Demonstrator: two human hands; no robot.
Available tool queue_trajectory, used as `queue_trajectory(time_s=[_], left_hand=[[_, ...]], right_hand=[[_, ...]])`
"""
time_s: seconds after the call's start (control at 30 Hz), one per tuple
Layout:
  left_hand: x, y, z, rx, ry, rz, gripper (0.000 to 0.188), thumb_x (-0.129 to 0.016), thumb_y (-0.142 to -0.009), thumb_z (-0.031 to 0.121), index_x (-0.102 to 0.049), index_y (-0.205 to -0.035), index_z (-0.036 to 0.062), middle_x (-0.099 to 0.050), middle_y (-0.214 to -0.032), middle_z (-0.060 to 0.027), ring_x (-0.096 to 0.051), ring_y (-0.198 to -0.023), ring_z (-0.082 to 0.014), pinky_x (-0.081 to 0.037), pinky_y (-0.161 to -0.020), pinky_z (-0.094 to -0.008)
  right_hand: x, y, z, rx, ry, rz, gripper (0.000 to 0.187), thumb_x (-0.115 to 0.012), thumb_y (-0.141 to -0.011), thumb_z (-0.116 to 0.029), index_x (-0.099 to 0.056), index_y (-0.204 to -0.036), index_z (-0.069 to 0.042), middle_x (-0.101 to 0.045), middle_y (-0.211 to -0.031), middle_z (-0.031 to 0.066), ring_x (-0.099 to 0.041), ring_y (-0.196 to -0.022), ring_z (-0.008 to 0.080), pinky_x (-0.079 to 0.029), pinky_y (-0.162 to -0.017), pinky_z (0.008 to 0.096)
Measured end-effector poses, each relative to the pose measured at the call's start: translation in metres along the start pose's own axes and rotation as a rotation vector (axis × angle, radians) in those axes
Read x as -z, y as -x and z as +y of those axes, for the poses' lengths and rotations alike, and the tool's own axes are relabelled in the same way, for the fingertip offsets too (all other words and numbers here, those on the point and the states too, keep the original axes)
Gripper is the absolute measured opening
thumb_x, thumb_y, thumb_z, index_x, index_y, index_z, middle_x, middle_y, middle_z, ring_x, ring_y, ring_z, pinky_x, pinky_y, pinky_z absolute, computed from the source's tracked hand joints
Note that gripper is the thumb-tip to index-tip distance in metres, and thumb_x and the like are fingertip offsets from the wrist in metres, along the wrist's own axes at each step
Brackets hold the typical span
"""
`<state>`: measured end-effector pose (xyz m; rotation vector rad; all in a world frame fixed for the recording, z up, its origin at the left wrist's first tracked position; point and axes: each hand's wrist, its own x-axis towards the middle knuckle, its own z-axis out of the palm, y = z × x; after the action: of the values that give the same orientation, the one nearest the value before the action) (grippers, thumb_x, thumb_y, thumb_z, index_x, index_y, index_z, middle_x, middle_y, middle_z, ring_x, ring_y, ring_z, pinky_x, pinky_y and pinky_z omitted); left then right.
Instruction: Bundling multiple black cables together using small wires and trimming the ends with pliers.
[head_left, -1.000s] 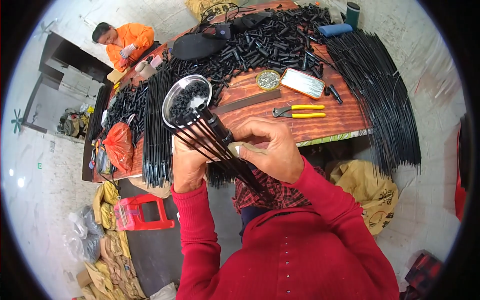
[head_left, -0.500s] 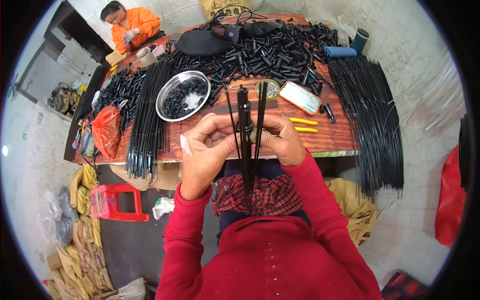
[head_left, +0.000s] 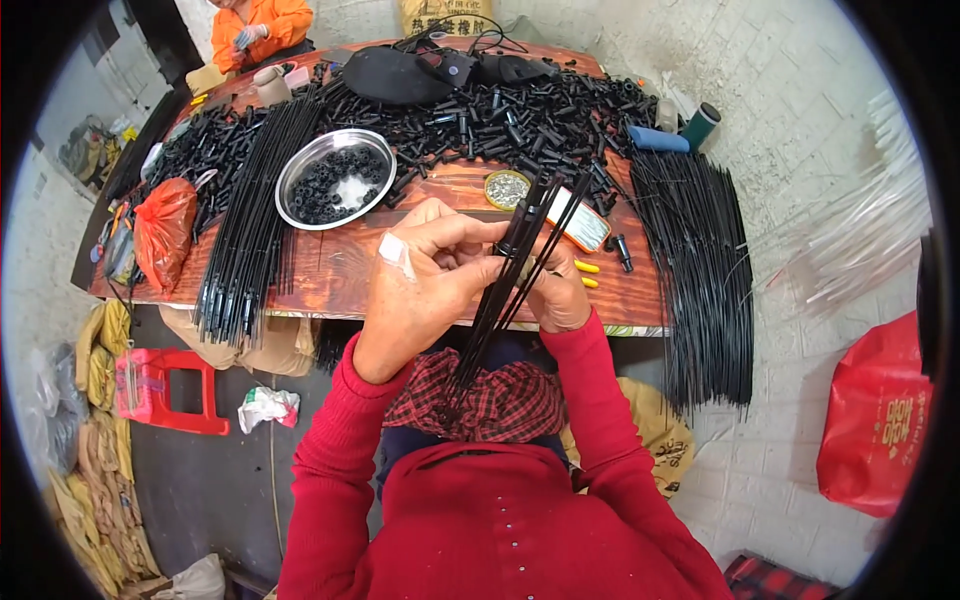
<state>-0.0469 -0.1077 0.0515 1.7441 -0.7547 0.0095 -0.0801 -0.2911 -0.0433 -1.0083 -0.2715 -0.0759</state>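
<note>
Left hand (head_left: pixel 420 285) pinching; right hand (head_left: pixel 561 296) close, partly hidden.

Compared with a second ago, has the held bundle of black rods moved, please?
Yes, the held rods have moved right, away from the metal bowl.

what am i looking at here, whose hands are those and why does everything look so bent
No machine here: a person works with bare hands, seen from a wide fisheye camera on their own head, which bends straight edges. The left hand grips a bundle of thin black rods; the right hand, partly hidden behind the bundle, is at it too. On the wooden table are a metal bowl of small black pieces, a heap of short black tubes, and more black rods at each side.
</note>
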Motion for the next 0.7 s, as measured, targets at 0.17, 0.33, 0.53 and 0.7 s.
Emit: queue_trajectory(time_s=[0.17,0.33,0.53,0.7], left_hand=[[0.004,-0.002,-0.004,0.037,0.116,0.009,0.025,-0.076,-0.072,0.0,-0.071,-0.097,-0.0005,-0.055,-0.084,0.0,-0.053,-0.073,-0.0059,-0.043,-0.062,-0.0192],[0.012,-0.005,-0.019,0.059,0.232,-0.064,0.026,-0.075,-0.072,-0.002,-0.071,-0.098,-0.0004,-0.056,-0.088,-0.0009,-0.055,-0.077,-0.0069,-0.046,-0.067,-0.0212],[0.019,-0.004,-0.024,0.145,0.536,-0.095,0.028,-0.073,-0.075,-0.002,-0.066,-0.102,-0.0003,-0.064,-0.1,-0.0026,-0.059,-0.095,-0.0117,-0.046,-0.089,-0.0276],[0.026,0.001,-0.008,0.25,0.549,-0.101,0.034,-0.077,-0.07,-0.002,-0.065,-0.102,-0.0003,-0.065,-0.1,-0.0045,-0.062,-0.092,-0.0127,-0.05,-0.086,-0.0279]], right_hand=[[-0.012,-0.004,-0.002,0.053,0.072,0.009,0.031,-0.067,-0.087,-0.015,-0.063,-0.113,0.002,-0.068,-0.106,0.009,-0.064,-0.096,0.0159,-0.051,-0.084,0.0291],[-0.022,0.0,-0.003,0.067,0.117,0.038,0.03,-0.067,-0.088,-0.016,-0.064,-0.113,0.001,-0.068,-0.104,0.0065,-0.063,-0.095,0.0138,-0.05,-0.083,0.0273],[-0.041,-0.001,-0.005,0.164,0.288,0.069,0.03,-0.063,-0.092,-0.013,-0.061,-0.118,0.002,-0.066,-0.104,0.0045,-0.06,-0.089,0.0096,-0.049,-0.079,0.0251],[-0.043,0.002,-0.005,0.122,0.24,0.035,0.024,-0.063,-0.091,-0.009,-0.062,-0.112,0.003,-0.065,-0.1,0.0043,-0.06,-0.09,0.0101,-0.049,-0.079,0.0256]])
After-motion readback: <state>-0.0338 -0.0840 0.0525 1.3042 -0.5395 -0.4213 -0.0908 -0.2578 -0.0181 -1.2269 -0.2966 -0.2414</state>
